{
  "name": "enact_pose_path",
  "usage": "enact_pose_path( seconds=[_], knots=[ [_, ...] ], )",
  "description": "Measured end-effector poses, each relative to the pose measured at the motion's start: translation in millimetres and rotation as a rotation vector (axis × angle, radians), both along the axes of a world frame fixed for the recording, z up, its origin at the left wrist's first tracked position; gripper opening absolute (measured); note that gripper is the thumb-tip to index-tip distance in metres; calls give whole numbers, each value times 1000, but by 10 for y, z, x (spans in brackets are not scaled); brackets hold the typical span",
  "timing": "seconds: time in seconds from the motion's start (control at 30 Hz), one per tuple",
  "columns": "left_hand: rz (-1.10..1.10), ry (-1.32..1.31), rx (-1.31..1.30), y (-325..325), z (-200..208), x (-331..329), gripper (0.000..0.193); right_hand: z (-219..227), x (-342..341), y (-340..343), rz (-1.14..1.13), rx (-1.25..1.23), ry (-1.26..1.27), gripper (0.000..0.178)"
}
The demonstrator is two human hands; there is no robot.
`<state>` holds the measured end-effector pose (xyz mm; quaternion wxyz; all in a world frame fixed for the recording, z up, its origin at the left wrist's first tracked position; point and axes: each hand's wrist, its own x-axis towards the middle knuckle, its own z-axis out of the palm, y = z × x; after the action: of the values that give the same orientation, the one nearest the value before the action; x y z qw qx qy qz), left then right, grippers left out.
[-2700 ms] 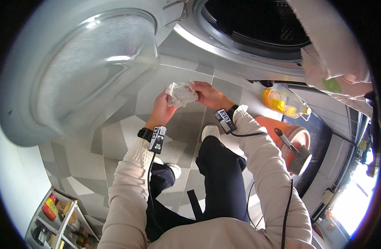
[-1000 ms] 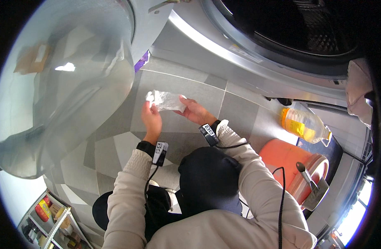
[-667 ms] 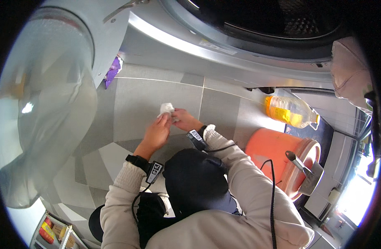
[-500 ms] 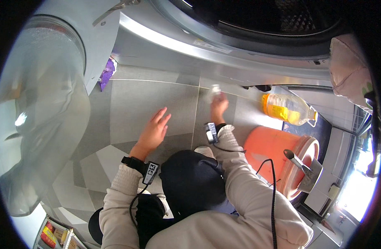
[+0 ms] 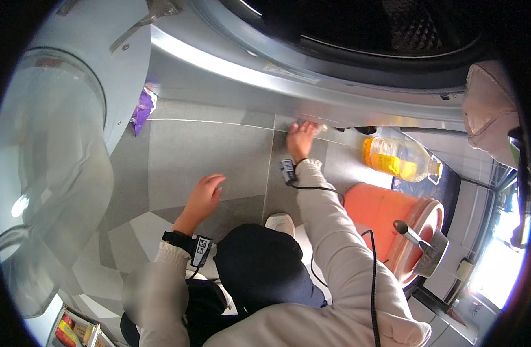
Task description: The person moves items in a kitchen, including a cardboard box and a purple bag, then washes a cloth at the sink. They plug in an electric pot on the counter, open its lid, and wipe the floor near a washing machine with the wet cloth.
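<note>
My right hand [image 5: 300,140] reaches to the foot of the silver front-loading washing machine [image 5: 230,81]. Its fingers are stretched out and touch or nearly touch the lower front panel. Just right of the fingertips is a small whitish thing [image 5: 321,128], blurred; I cannot tell its kind or whether a finger touches it. My left hand [image 5: 203,195] hovers above the grey tiles, fingers loosely bent, thumb apart, holding nothing. Both wrists carry a dark strap with a small cabled device.
At left, the machine's round glass door [image 5: 51,150] hangs open. A purple packet [image 5: 141,111] lies by it. To the right are a clear bottle with yellow label [image 5: 399,160], an orange bucket [image 5: 372,211] and a metal scoop [image 5: 415,236] on its lid. Pinkish fabric [image 5: 489,104] hangs at upper right.
My right hand has moved slightly left and opened; the small white thing it held is now beside its fingertips. My left hand has drawn back down and left, fingers more bent.
</note>
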<state>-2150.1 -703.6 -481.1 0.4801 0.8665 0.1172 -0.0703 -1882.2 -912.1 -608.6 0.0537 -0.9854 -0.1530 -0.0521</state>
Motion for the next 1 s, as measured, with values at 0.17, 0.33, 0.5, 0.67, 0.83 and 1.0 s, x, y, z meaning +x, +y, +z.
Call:
enact_pose_path(
  seconds=[0.17, 0.33, 0.5, 0.67, 0.83, 1.0],
  knots=[
    [-14, 35, 7, 45, -12, -3, 28, 138, -55, 596, 384, 82, 97, 46],
    [47, 128, -63, 167, -49, -77, 25, 354, 197, -183, 371, 51, 265, 49],
    [98, 20, -9, 259, -126, -198, 24, 277, 333, -786, 146, -140, 77, 60],
    [97, 80, 8, 226, -143, -228, 24, 61, 311, -273, 20, -79, 34, 65],
    [81, 120, -47, 176, -152, -185, 23, 124, 48, 599, 188, 40, 92, 63],
    [189, 78, -150, 169, -227, -191, 21, 314, -197, 1210, 398, -35, 430, 61]
  ],
)
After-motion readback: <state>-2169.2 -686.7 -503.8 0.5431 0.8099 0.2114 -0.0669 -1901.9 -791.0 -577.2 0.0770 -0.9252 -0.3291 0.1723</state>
